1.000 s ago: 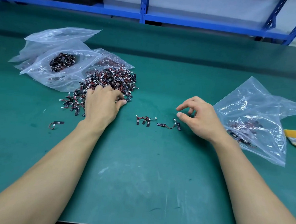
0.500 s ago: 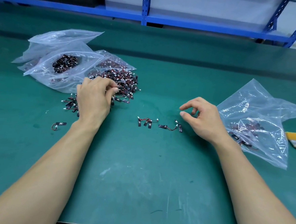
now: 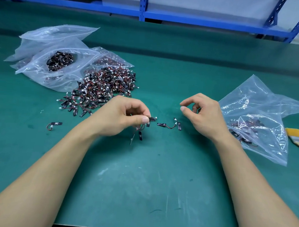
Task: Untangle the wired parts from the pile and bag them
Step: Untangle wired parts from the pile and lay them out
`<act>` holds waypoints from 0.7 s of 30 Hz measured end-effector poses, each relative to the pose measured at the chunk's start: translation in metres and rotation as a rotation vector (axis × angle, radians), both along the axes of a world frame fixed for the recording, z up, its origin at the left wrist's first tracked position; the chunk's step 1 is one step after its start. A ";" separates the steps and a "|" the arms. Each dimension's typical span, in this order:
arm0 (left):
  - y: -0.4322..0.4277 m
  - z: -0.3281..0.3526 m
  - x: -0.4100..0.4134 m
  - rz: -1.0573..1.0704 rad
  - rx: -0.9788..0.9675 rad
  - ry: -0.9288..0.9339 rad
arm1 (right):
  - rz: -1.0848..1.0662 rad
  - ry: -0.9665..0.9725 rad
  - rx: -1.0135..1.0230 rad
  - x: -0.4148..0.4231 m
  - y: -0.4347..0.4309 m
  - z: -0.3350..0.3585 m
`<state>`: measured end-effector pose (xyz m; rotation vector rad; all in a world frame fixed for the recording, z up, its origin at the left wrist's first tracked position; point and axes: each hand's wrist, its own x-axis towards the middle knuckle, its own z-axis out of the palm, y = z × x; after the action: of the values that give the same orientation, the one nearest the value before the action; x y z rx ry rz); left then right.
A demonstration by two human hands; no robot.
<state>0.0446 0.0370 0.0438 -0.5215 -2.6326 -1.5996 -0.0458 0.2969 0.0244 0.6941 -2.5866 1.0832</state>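
Observation:
A tangled pile of small black wired parts (image 3: 102,88) with red wires and white plugs lies on the green mat, left of centre. My left hand (image 3: 122,116) has come off the pile and pinches a small clump of wired parts (image 3: 141,130) that dangles below its fingers. My right hand (image 3: 203,113) hovers to the right, fingers loosely curled, holding nothing. Two joined loose parts (image 3: 170,125) lie on the mat between the hands. A clear bag (image 3: 261,119) with a few parts in it lies to the right of my right hand.
Clear bags (image 3: 60,61) holding more parts lie behind the pile at the left. One single part (image 3: 54,124) lies alone at the left. A brush (image 3: 298,137) sits at the right edge. Blue shelving (image 3: 143,10) runs along the back.
My left hand left the pile and moved right toward centre, now holding a clump of parts. The small group that lay there is now under or in that hand. My right hand barely moved.

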 end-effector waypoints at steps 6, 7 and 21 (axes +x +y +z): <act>0.000 -0.008 0.000 -0.104 -0.023 -0.203 | 0.014 -0.004 -0.008 0.005 -0.003 0.002; 0.000 -0.008 0.000 -0.105 -0.011 -0.214 | 0.021 -0.008 -0.011 0.005 -0.004 0.003; -0.018 0.002 0.000 -0.054 0.066 -0.233 | 0.238 -0.055 -0.025 0.020 -0.012 0.011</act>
<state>0.0449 0.0189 0.0458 -0.4311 -2.7352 -1.8629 -0.0253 0.2849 0.0354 0.9994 -2.5800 1.2163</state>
